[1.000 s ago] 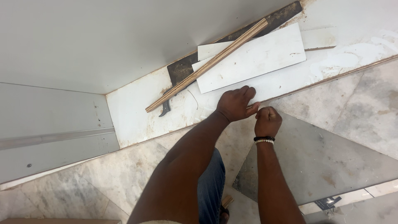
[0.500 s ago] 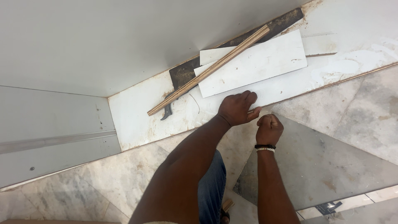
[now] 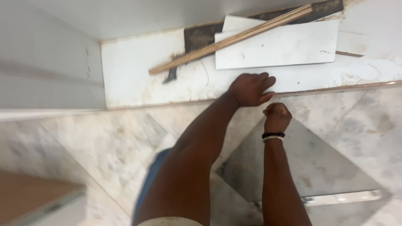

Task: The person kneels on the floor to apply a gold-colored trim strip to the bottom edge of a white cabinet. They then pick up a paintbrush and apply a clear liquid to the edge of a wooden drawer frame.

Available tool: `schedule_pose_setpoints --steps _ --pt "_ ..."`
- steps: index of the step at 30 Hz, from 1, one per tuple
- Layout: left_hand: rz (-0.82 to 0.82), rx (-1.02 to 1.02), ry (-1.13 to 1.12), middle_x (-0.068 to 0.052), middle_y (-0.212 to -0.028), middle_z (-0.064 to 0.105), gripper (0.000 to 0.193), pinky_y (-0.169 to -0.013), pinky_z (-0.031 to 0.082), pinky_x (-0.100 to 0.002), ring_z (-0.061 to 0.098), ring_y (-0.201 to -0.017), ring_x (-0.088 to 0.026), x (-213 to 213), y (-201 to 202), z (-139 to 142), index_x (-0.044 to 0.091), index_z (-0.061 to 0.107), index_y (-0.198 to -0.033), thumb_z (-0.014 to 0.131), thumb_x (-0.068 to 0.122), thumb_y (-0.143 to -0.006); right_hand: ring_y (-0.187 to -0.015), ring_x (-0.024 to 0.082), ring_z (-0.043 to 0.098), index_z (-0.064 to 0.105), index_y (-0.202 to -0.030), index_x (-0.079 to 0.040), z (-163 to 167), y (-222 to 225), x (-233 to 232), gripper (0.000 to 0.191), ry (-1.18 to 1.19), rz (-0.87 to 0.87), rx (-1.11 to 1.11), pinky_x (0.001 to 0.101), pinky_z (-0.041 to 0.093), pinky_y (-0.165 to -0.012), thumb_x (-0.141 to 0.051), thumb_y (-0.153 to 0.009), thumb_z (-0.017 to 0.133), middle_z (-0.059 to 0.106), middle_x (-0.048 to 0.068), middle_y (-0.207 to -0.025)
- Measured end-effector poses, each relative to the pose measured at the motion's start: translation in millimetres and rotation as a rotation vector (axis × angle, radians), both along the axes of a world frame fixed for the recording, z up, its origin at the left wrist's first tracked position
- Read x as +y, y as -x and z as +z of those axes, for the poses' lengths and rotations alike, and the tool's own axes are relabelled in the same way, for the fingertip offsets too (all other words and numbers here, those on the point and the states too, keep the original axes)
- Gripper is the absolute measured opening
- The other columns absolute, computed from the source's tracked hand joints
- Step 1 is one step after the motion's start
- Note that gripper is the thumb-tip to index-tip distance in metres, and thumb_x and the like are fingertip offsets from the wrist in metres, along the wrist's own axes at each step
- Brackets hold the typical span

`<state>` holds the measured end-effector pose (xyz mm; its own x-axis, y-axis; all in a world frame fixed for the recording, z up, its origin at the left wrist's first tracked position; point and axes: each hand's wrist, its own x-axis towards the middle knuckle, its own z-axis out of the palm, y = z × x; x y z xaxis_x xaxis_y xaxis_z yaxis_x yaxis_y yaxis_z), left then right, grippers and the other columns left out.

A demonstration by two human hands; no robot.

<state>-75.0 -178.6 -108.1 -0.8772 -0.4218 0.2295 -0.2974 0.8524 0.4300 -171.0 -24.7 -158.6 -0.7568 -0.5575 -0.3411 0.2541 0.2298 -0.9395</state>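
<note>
Grey marble tile, cut to a point like a triangle, lies flat on the marble floor; its tip points up toward the white strip along the wall, and its surface is veined, dull, a little dusty. Right hand is balled into a fist right at the tile's tip, knuckles up; whether anything is pinched inside the fist cannot be told. A black-and-white beaded wristband sits on that wrist. Left hand is spread flat, palm down, fingers together and open, pressing on the edge where the white strip meets the floor, just above and left of the fist; it holds nothing. Beyond the hands, on the white strip, lies a loose white rectangular tile piece, with a second white piece partly under it. A long wooden batten rests slantwise across them, its lower end on the strip. A dark gap of bare substrate shows behind the batten. A light metal trim bar lies along the grey tile's near edge. Grey wall panel fills the left side. No containers in view.
</note>
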Motion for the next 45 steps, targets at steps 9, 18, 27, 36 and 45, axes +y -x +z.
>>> schedule_pose_setpoints --steps 9,18,27,36,45 --pt "0.503 0.182 -0.253 -0.009 -0.090 0.067 0.039 -0.075 0.055 -0.045 0.069 -0.084 -0.030 65 -63 31 0.012 0.067 -0.095 0.056 0.050 -0.098 -0.061 0.022 0.061 0.064 -0.066 -0.006 -38 46 -12 0.018 0.023 0.516 1.394 0.0321 0.048 -0.055 -0.015 -0.080 0.069 0.066 0.008 -0.071" --pt "0.587 0.087 -1.047 -0.017 -0.088 0.079 0.058 -0.082 0.056 -0.037 0.074 -0.085 -0.025 93 16 -12 -0.002 0.079 -0.089 0.056 0.051 -0.099 -0.055 0.015 0.053 0.058 -0.073 0.001 -16 36 -5 0.027 0.090 0.116 -0.157 0.0274 0.045 -0.049 -0.006 -0.097 0.048 0.059 0.008 -0.066" --pt "0.783 0.322 -1.408 -0.024 -0.093 0.076 0.047 -0.081 0.059 -0.040 0.073 -0.087 -0.028 86 57 -30 -0.013 0.071 -0.098 0.060 0.033 -0.096 -0.066 0.010 0.053 0.068 -0.090 0.003 -30 43 4 0.023 0.127 0.254 -0.002 0.0262 0.047 -0.057 -0.005 -0.101 0.049 0.061 0.003 -0.077" --pt "0.883 0.109 -1.102 -0.025 -0.109 0.074 0.049 -0.095 0.054 -0.044 0.071 -0.102 -0.035 99 70 -39 -0.004 0.074 -0.103 0.041 0.033 -0.102 -0.068 0.014 0.066 0.073 -0.104 -0.005 33 61 7 0.032 -0.339 0.409 0.067 0.0287 0.052 -0.056 -0.033 -0.098 0.060 0.069 0.005 -0.079" --pt "0.909 0.204 -1.307 -0.025 -0.109 0.074 0.051 -0.092 0.059 -0.045 0.074 -0.102 -0.039 105 71 -38 -0.003 0.066 -0.110 0.037 0.038 -0.104 -0.081 0.014 0.066 0.070 -0.108 -0.010 12 73 -17 0.038 -0.328 0.552 -0.038 0.0330 0.056 -0.057 -0.042 -0.096 0.052 0.070 -0.001 -0.093"
